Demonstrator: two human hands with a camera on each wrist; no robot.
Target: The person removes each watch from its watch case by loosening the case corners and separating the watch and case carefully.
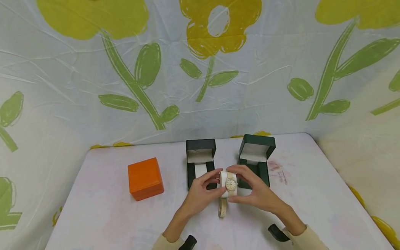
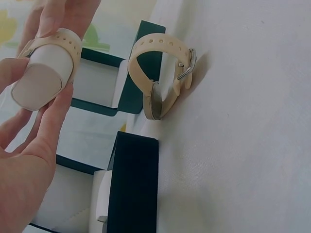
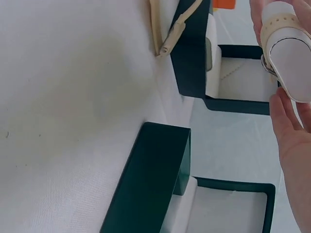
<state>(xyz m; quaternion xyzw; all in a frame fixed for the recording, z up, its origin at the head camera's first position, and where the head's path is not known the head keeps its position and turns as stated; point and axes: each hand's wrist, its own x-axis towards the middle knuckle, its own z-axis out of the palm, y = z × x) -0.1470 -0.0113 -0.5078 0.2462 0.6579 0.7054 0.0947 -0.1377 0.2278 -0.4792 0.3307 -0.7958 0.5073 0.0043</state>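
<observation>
A beige-strapped wristwatch (image 1: 230, 184) wraps a white cushion (image 2: 36, 87), raised over the table between both hands. My left hand (image 1: 202, 193) pinches the cushion's left end between thumb and fingers. At the opposite end my right hand (image 1: 257, 190) grips it, thumb nearest me. Below them a second beige-strapped watch (image 1: 222, 208) stands on its edge on the table, its strap buckled in a loop (image 2: 160, 43). Behind the left hand an open dark box (image 1: 200, 144) holds a white cushion (image 1: 200, 170). An open green box (image 1: 263, 174) stands behind the right hand, which partly hides its inside.
A closed orange box (image 1: 145, 180) sits at the left of the white-covered table (image 1: 107, 237). Behind the table hangs a white cloth (image 1: 270, 90) printed with yellow flowers, and similar cloth flanks both sides.
</observation>
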